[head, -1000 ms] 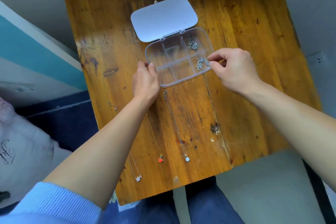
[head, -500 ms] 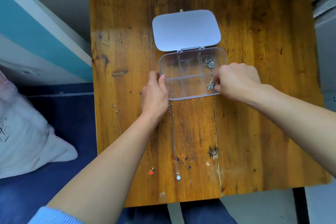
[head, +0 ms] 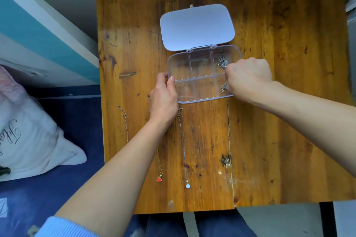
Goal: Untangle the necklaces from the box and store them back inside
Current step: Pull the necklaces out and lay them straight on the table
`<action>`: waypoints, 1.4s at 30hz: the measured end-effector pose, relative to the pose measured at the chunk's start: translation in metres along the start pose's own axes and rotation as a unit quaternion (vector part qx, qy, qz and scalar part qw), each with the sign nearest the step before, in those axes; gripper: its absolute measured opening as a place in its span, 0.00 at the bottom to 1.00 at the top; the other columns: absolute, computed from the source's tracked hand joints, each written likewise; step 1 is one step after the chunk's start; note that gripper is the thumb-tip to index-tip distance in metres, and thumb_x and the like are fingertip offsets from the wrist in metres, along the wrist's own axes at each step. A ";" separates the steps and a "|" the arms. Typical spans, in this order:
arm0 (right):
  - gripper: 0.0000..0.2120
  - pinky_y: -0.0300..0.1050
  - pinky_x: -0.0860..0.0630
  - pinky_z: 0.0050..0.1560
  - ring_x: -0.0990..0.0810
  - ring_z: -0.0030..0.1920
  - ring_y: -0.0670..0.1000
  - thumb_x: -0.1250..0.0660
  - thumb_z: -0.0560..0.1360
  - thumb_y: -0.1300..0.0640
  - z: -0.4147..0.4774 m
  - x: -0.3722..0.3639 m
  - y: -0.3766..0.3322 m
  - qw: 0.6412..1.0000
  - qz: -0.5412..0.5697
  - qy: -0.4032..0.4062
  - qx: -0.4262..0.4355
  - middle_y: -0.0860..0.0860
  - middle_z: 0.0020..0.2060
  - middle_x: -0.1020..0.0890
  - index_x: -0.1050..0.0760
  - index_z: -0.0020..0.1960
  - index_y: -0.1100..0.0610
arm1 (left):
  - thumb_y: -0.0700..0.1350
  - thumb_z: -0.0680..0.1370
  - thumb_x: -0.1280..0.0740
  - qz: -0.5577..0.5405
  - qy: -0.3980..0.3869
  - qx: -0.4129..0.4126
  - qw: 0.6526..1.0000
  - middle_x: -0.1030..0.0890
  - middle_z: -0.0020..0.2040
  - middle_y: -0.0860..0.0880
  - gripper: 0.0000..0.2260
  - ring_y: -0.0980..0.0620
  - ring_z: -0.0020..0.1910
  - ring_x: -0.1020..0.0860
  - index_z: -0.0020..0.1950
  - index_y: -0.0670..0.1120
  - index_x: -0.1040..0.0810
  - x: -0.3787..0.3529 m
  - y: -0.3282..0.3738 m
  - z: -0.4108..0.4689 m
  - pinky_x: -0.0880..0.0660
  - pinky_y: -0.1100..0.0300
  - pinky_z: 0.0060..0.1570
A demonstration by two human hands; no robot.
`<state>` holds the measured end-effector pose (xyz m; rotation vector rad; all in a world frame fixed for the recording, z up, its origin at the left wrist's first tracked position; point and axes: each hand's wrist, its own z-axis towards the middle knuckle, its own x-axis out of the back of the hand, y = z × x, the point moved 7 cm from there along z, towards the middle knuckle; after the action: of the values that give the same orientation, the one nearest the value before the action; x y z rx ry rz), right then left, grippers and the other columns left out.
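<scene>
Right grip (head: 248, 77) has been curled tighter at 3 o'clock of the box (head: 204, 99), pinching a chain (head: 223, 86); 9 o'clock rim is held by left grip (head: 163, 100).

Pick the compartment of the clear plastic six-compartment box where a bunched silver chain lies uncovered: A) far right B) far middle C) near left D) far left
A: the bunched silver chain lies in the far-right compartment of the clear plastic box; the other three look empty.

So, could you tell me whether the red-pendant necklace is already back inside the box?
No, the red-pendant necklace lies stretched out on the wooden table, outside the clear box.
</scene>
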<state>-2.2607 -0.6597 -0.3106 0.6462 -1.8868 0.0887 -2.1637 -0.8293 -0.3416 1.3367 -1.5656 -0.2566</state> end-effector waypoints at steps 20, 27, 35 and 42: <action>0.09 0.36 0.31 0.25 0.24 0.30 0.46 0.34 0.65 0.65 -0.093 -0.011 0.011 0.521 0.846 -0.054 -0.093 0.51 0.30 0.18 0.17 0.36 0.55 | 0.53 0.84 0.48 -0.002 -0.010 -0.009 1.000 0.20 0.50 0.40 0.15 0.33 0.50 0.21 0.62 0.46 0.31 -0.001 -0.003 0.002 0.23 0.41 0.51; 0.07 0.35 0.30 0.25 0.23 0.30 0.47 0.34 0.63 0.62 -0.160 -0.059 -0.032 0.537 0.822 -0.108 -0.158 0.52 0.30 0.19 0.17 0.33 0.56 | 0.53 0.83 0.47 -0.010 -0.040 -0.021 0.999 0.19 0.51 0.39 0.14 0.33 0.51 0.21 0.61 0.45 0.31 0.002 -0.004 0.005 0.24 0.41 0.52; 0.13 0.33 0.31 0.25 0.23 0.29 0.44 0.35 0.73 0.71 -0.199 -0.113 -0.044 0.611 0.755 -0.064 -0.230 0.50 0.29 0.18 0.18 0.36 0.59 | 0.55 0.82 0.42 -0.010 -0.043 -0.034 0.998 0.20 0.58 0.40 0.19 0.36 0.57 0.22 0.67 0.45 0.31 0.011 -0.003 0.007 0.24 0.41 0.57; 0.09 0.42 0.29 0.33 0.27 0.29 0.48 0.31 0.71 0.68 -0.208 -0.146 -0.033 0.690 0.680 -0.025 -0.247 0.56 0.31 0.20 0.19 0.38 0.55 | 0.48 0.77 0.32 0.006 0.045 -0.087 0.995 0.28 0.32 0.56 0.10 0.50 0.39 0.27 0.54 0.45 0.24 0.015 -0.015 -0.034 0.29 0.55 0.43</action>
<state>-2.0314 -0.5569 -0.3615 -1.2299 -1.9161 0.4843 -2.1264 -0.8330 -0.3284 1.1868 -1.4402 -0.3144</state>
